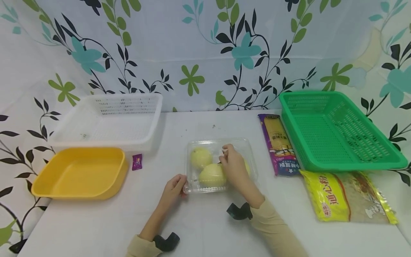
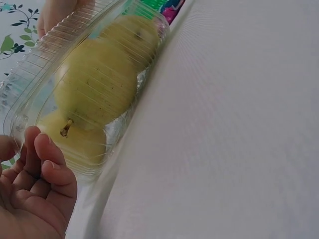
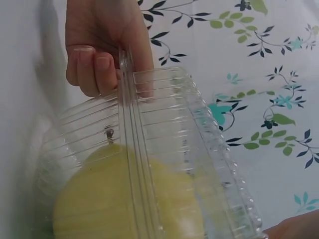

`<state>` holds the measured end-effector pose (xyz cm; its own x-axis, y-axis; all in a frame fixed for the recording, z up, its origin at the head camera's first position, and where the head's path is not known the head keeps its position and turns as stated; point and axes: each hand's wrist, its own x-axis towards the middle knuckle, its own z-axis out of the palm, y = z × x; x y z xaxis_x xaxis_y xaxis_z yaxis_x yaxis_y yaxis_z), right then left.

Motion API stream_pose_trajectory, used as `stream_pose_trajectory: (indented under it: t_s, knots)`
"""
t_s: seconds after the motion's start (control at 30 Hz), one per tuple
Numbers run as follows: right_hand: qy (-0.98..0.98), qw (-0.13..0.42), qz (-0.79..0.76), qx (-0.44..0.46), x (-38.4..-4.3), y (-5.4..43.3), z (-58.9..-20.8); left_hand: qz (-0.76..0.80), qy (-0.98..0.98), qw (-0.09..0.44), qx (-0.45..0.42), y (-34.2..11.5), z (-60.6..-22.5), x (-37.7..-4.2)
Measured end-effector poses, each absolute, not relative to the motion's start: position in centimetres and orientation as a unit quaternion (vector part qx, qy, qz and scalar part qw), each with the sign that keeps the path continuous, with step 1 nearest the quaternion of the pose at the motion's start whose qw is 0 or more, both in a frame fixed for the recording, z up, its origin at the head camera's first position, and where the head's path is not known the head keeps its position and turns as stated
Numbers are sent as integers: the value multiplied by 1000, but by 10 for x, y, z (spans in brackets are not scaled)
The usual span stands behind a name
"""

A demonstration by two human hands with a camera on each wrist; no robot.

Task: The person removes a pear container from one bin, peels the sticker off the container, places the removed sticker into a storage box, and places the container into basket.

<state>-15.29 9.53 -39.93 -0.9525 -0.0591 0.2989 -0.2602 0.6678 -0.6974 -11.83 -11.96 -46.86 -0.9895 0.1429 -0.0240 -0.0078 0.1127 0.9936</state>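
Observation:
A clear plastic clamshell box [image 1: 192, 140] with yellow-green pears [image 1: 212, 175] inside lies on the white table. My left hand [image 1: 174, 187] pinches its left rim between thumb and fingers, as the right wrist view also shows. In the left wrist view, the fingers of the left hand [image 2: 42, 181] are curled beside the rim, with a pear's stem close by. My right hand [image 1: 236, 169] is over the lid's right half, fingers bent, covering part of a pear; I cannot tell whether its fingertips hold anything. Ribbed lid and base rims [image 3: 134, 149] lie together in the right wrist view.
To the left stand a white basket [image 1: 151, 137] and a yellow tray [image 1: 80, 194], with a small purple packet [image 1: 137, 162] beside them. A green basket [image 1: 353, 166] is at right, near a purple noodle packet [image 1: 277, 137] and a yellow pasta bag [image 1: 330, 200]. Floral cloth hangs behind.

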Motion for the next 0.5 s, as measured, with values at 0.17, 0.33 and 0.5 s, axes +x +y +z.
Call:
stream_pose_trajectory:
  t_s: [0.17,0.33,0.5]
  knots:
    - [-912,125,382,82,-152,100,-397,661,747,48,41,-117,-469,-118]
    - [-908,135,383,104,-152,102,-395,654,754,42,51,-114,-449,-111]
    - [-904,120,399,94,-154,106,-396,646,760,44,56,-111,-436,-106]
